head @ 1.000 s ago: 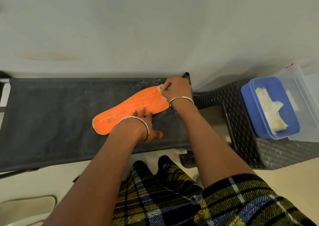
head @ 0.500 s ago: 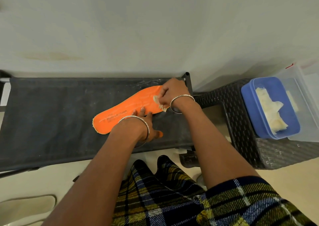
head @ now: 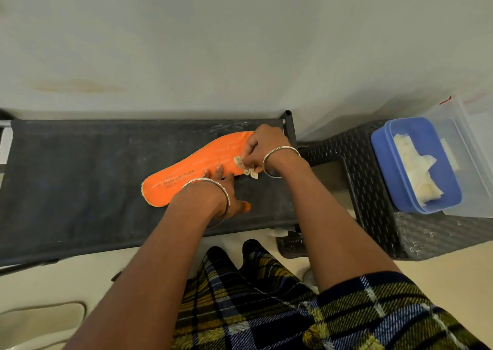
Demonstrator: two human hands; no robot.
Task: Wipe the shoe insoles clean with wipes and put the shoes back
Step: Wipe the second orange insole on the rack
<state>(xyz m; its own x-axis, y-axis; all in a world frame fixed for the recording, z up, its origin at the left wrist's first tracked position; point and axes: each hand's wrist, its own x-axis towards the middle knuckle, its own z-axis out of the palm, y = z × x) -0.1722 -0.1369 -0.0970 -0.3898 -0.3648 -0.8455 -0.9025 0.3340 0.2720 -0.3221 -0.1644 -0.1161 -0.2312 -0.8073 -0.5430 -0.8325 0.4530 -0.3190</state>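
Observation:
An orange shoe insole [head: 192,173] lies flat on a black fabric rack shelf [head: 80,178], heel end at the left, toe end at the right. My left hand [head: 224,189] presses its fingers down on the insole's near edge, around the middle. My right hand [head: 262,149] grips a crumpled, soiled wipe [head: 246,168] and holds it against the insole's toe half near the near edge. No shoe is in view.
A blue box [head: 416,165] with several pale wipes sits on a dark woven stool [head: 368,189] at the right, next to a clear plastic container [head: 469,141]. A pale wall [head: 240,42] stands behind the shelf. A pale insole-shaped thing [head: 42,317] lies on the floor at bottom left.
My right hand has drawn the wipe from the insole's far toe tip toward me, down to the near edge. My left hand has stayed pressed on the insole.

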